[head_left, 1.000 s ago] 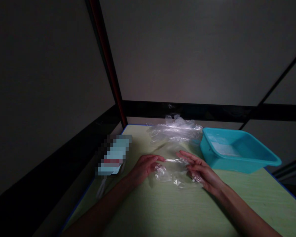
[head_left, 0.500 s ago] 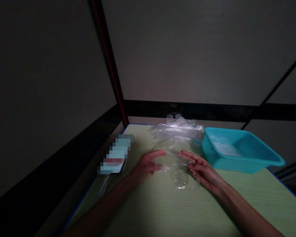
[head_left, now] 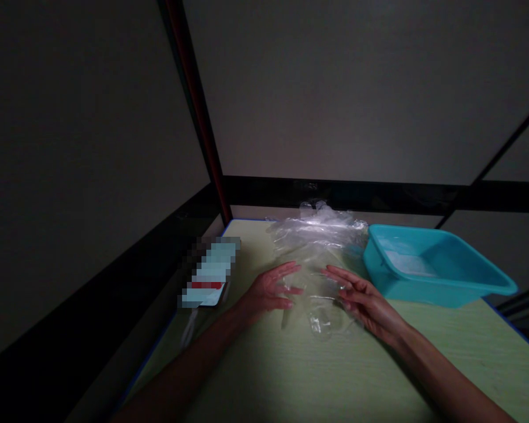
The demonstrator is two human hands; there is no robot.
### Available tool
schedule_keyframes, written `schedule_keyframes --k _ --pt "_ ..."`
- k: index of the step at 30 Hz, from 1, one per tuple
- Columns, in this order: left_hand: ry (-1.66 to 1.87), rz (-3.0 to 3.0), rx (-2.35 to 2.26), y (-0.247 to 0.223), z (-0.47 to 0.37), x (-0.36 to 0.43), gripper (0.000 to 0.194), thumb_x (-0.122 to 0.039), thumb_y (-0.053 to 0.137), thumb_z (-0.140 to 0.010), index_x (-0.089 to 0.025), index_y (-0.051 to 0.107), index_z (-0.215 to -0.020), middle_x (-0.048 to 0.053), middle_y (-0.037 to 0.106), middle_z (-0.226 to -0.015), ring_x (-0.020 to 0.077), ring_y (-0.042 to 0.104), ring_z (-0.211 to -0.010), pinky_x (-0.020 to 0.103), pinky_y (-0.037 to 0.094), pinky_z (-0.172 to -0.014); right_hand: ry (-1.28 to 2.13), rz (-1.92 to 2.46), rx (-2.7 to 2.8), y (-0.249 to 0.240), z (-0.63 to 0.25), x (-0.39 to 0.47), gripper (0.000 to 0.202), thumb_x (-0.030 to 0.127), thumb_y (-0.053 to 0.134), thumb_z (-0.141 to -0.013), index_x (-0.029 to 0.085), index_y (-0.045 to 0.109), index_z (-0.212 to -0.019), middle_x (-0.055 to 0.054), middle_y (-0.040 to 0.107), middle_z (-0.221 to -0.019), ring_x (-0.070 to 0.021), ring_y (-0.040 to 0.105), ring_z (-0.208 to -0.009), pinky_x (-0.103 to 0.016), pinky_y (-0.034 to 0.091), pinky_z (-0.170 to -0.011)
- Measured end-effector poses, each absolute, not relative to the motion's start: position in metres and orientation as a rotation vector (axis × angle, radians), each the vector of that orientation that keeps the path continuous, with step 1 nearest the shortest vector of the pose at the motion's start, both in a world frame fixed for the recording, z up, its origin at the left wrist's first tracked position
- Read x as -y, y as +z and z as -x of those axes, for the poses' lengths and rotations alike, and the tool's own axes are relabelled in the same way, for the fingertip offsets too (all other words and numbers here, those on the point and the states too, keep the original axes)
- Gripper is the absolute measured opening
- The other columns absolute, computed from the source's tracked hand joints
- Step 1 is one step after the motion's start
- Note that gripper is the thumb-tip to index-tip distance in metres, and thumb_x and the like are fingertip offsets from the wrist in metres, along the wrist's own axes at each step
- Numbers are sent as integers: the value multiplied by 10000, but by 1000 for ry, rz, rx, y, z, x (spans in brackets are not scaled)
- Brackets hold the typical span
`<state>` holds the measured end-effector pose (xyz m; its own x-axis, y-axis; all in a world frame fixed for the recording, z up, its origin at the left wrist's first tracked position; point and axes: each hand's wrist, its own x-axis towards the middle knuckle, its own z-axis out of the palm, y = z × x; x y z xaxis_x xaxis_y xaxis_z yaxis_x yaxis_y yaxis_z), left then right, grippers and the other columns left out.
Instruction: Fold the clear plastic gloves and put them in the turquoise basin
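A thin clear disposable plastic glove [head_left: 321,322] hangs from my right hand [head_left: 365,304], whose thumb and fingers pinch its edge. Its see-through film makes the full outline hard to follow. Facing it from the left, my left hand [head_left: 268,289] has its fingers spread and thumb apart, close to the film; any light contact with it cannot be made out. Just beyond both hands lies a crumpled heap of clear plastic gloves [head_left: 320,232] at the table's back edge.
A turquoise plastic basin [head_left: 445,291] with a whitish sheet [head_left: 408,263] inside stands on the right of the pale green table [head_left: 264,376]. Along the left edge lies a blurred-out, light blue item [head_left: 214,267]. Walls close in behind and left.
My left fingers have spread apart and let go of the film they were pinching. My right hand keeps its pinch on the glove, nearly in place.
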<state>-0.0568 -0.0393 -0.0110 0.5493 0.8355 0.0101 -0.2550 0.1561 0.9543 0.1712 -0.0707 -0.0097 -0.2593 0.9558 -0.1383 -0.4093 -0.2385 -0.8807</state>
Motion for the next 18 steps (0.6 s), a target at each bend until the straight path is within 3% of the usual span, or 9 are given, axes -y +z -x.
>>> schedule_keyframes --k 4,6,11,16,18 --pt "871 -1133 -538 -7 58 39 642 -69 711 -493 -259 558 -1086 76 387 -1314 278 547 -990 300 438 -741 1619 936 953 -15 -171 70 445 80 644 -629 247 597 -1040 -16 469 -1245 -9 476 -528 -128 410 -477" --pt "883 -1120 -560 -4 58 40 610 -98 693 -512 -247 559 -1089 79 398 -1306 283 554 -977 290 440 -710 1565 968 980 -18 -171 69 446 89 641 -628 242 594 -1044 -18 479 -1234 -36 489 -562 -157 414 -500" --pt "888 -1146 -776 1 57 41 497 -166 611 -601 -230 564 -1092 75 459 -1258 191 625 -717 194 387 -468 1468 1022 1044 -22 -172 68 452 108 639 -625 249 587 -1051 -12 521 -1185 -73 503 -601 -183 387 -489" --pt "965 -1279 -960 -5 58 35 506 -132 600 -594 -173 555 -1096 104 523 -1182 89 568 -502 224 429 -495 1638 960 1197 -17 -177 70 448 129 619 -675 248 555 -1101 -39 599 -1063 -52 500 -530 -178 374 -477" --pt "985 -1315 -1007 -8 59 32 550 -135 607 -588 -158 524 -1131 120 530 -1164 85 560 -479 241 443 -503 1862 851 1349 -13 -179 74 449 176 623 -698 236 530 -1133 -77 578 -1103 -81 564 -608 -178 393 -491"
